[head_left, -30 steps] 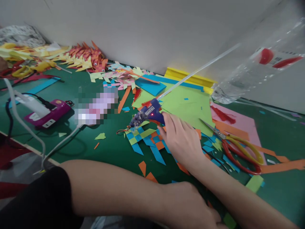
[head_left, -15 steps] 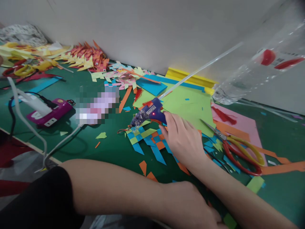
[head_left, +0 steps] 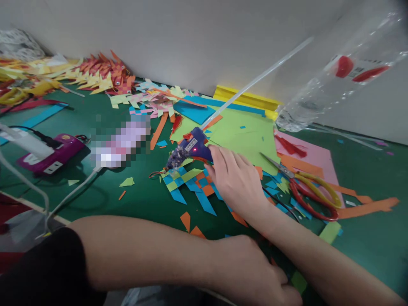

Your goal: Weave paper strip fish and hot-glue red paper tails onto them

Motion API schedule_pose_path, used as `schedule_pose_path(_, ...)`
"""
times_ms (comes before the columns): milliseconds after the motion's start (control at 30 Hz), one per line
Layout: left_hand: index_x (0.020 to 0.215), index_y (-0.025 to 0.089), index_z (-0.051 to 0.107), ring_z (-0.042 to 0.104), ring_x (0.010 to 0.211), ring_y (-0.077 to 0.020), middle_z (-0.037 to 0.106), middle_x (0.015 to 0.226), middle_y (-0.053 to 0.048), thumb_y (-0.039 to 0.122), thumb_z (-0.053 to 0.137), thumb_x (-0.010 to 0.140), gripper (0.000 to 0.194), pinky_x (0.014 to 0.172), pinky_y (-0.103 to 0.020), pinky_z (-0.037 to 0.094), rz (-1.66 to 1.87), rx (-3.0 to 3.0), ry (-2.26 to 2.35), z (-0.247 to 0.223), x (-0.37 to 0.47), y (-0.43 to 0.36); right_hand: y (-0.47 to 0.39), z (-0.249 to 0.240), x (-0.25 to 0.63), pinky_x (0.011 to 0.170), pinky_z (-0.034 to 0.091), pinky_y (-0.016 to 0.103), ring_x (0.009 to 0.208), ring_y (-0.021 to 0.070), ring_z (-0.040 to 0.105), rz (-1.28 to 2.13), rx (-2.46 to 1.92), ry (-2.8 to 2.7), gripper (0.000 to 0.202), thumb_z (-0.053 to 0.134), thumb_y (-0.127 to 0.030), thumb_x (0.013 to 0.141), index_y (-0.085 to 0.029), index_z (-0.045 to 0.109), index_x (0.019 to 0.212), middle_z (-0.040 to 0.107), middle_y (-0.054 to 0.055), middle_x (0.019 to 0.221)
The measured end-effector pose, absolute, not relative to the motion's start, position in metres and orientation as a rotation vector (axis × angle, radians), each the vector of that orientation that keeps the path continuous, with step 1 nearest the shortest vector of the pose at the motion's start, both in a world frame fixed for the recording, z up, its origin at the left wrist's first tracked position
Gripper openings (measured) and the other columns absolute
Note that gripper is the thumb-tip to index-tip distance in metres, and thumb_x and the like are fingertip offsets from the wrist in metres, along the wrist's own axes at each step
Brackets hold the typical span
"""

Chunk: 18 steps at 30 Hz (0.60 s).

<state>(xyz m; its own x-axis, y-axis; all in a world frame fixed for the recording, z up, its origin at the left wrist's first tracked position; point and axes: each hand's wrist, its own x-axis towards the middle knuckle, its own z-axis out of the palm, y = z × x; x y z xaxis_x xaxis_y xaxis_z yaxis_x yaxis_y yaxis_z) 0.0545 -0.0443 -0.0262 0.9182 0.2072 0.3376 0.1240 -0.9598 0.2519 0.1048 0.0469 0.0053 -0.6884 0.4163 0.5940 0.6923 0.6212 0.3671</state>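
Note:
My right hand (head_left: 237, 178) is wrapped round the handle of a blue-purple hot glue gun (head_left: 195, 146) with a small red light lit. Its nozzle, crusted with clear glue, points down and left, and a long clear glue stick (head_left: 255, 83) juts from its back. Under the nozzle and my right hand lies a woven blue, green and orange paper piece (head_left: 180, 180) with a thin red loop. My left hand (head_left: 255, 270) is low in the view, fingers curled, beside a small green paper piece (head_left: 298, 282); what it grips is hidden.
Scissors (head_left: 312, 191) lie open at right, by a clear plastic bottle (head_left: 334, 85) against the wall. Green (head_left: 245, 131) and pink sheets (head_left: 321, 159) lie behind. At left are a purple power strip (head_left: 55, 153), cables and a blurred-out object (head_left: 124, 142). Woven paper fish (head_left: 105, 76) stand farther back.
The whole view has shifted, so most things now appear further left and slightly higher. Both hands keep nearly the same pose, and the glue gun stays over the woven paper.

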Motion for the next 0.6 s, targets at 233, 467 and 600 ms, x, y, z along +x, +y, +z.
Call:
schedule_pose_path(233,0.077,0.017,0.061,0.054,0.047,-0.0126,0.056,0.058,0.003,0.014,0.055,0.083,0.009,0.038,-0.03,0.03,0.735,2.872,0.244,-0.0379,0.0543,-0.0466,0.0455,0.0043,0.1046,0.067,0.044,0.032,0.084,0.0202,0.06,-0.801,-0.902,-2.402,0.035,0.042,-0.021,0.096,0.001,0.054,0.121,0.067,0.015,0.101)
schedule_pose_path(467,0.082,0.016,0.059,0.055,0.051,-0.0139,0.056,0.063,0.002,0.014,0.051,0.086,0.009,0.039,-0.032,0.032,0.632,2.885,0.232,-0.035,0.0526,-0.0481,0.0448,0.0041,0.1047,0.067,0.044,0.032,0.085,0.0196,0.06,-0.775,-0.924,-2.413,0.036,0.04,-0.02,0.096,0.0,0.053,0.123,0.067,0.015,0.104)
schedule_pose_path(600,0.083,0.016,0.058,0.056,0.052,-0.0136,0.056,0.064,0.002,0.015,0.05,0.086,0.009,0.04,-0.031,0.032,0.61,2.886,0.233,-0.035,0.0527,-0.0487,0.0454,0.0038,0.1052,0.07,0.045,0.033,0.09,0.0202,0.059,-0.701,-0.953,-2.447,0.037,0.037,-0.019,0.097,-0.001,0.051,0.126,0.064,0.017,0.107)
